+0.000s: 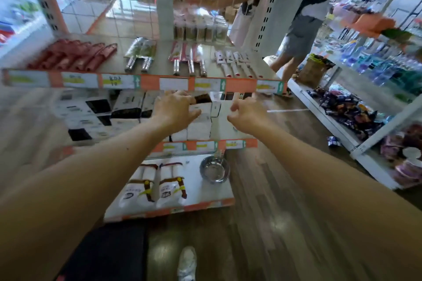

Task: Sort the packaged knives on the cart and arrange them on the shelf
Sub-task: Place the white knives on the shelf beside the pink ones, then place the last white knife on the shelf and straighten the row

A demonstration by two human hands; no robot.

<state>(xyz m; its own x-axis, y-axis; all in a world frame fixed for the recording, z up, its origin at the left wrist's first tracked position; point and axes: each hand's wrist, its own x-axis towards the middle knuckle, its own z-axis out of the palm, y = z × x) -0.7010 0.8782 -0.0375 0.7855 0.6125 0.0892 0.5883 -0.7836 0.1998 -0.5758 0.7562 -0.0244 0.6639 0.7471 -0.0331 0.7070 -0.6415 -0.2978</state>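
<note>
Two bare forearms reach forward and slightly down towards the middle tier of a shop shelf unit. The left hand [175,107] lies palm down, fingers spread and fairly straight, resting on a white cardboard box [201,121] at the end of a row of white and black boxes [102,112]; it grasps nothing. The right hand [247,114] hangs just beside it without touching it, over a pale bare stretch of the same tier, with its fingers loosely curled and empty. The packaged knives lie on the top shelf [118,61] above both hands, handles pointing to the front edge. They form four groups: a fanned row of red-wrapped knives [73,55] at the left, two green-and-silver packs with steel handles [140,55], three red-carded cleavers with steel handles [187,58], and several small white-handled knives [235,61] at the right. An orange and white price strip [150,82] runs along that shelf's front. On the lowest tier lie white rolled packs with brown straps [155,185] and a shiny metal bowl [214,169]. The brown wood-plank floor [262,189] stretches to the right, where a white rack holds blue bottles [376,57] and dark snack packets [351,109]. Another person [303,25] stands beside it. A white shoe [187,262] shows at the bottom edge.
</note>
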